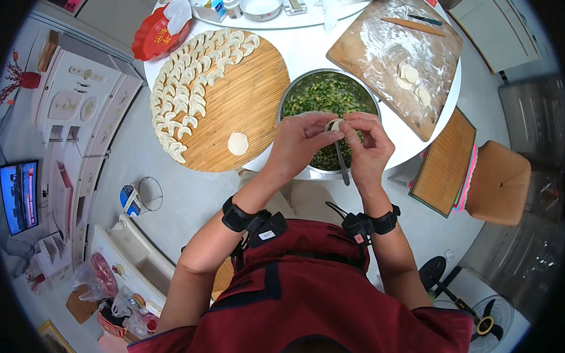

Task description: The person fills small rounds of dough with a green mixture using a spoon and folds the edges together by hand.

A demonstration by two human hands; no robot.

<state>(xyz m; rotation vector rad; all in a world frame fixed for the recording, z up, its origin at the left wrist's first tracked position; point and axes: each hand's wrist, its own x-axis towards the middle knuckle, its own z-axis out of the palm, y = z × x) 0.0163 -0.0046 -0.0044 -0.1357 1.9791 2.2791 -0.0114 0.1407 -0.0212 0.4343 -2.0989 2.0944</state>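
Observation:
My left hand (303, 142) and my right hand (369, 145) pinch a folded dumpling (336, 126) between their fingertips, over a steel bowl of chopped green filling (321, 95). A metal spoon (342, 165) rests in the bowl, its handle over the near rim. To the left, rows of shaped dumplings (187, 85) cover the far and left parts of a round bamboo board (253, 85). One flat dough wrapper (238, 144) lies near that board's front edge. Several more wrappers (407, 74) lie on a floured wooden board (373, 52) at the right.
A wooden rolling pin (412, 26) and a knife (425, 20) lie on the floured board. Along the table's far side stand a white bowl (260, 4), a small jar (232, 6) and a carton. A red scalloped dish (158, 38) sits at the left edge. A brown chair (498, 183) is at the right.

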